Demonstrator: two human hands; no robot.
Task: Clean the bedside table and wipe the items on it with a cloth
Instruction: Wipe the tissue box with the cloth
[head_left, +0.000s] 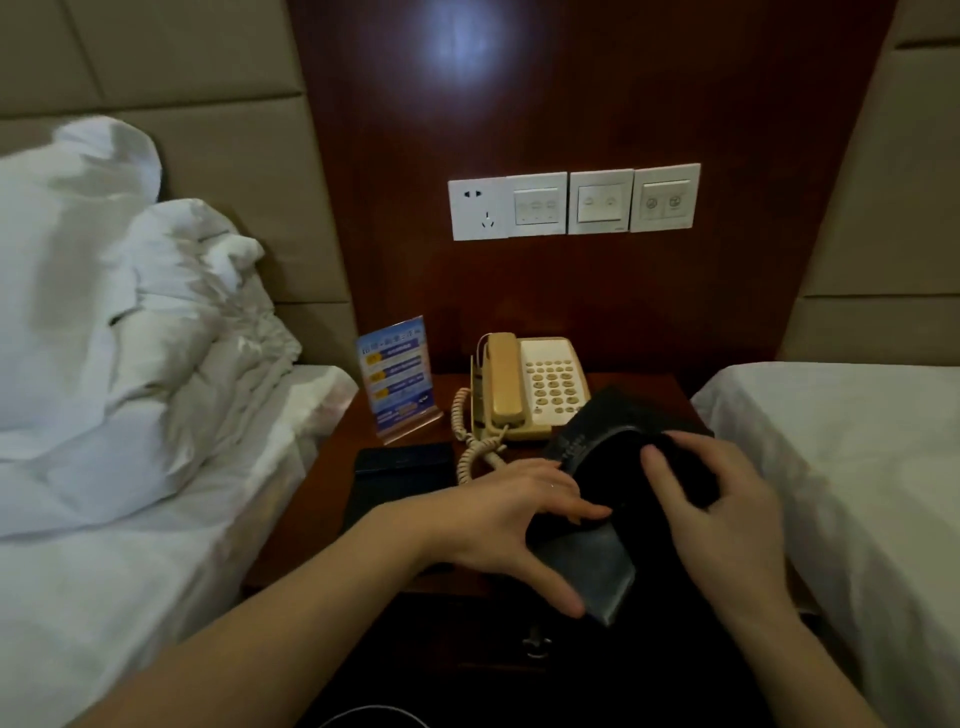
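The wooden bedside table (322, 519) stands between two beds. Over its front right part my left hand (504, 519) grips a dark leather folder (587, 566), fingers on top and thumb under its lower edge. The folder is bent open, with small pale print near its upper edge. My right hand (727, 519) holds a black cloth (696, 483) against the folder's inner side, thumb and fingers curled on it. The cloth is hard to tell apart from the dark folder. A beige corded phone (540, 384) sits at the back of the table.
A blue acrylic sign stand (397, 379) is at the table's back left, and a dark flat case (402, 460) lies in front of it. Rumpled white bedding (130, 338) lies on the left and a white bed (857, 467) on the right. Wall switches (571, 202) are above, and a drawer handle (537, 647) below.
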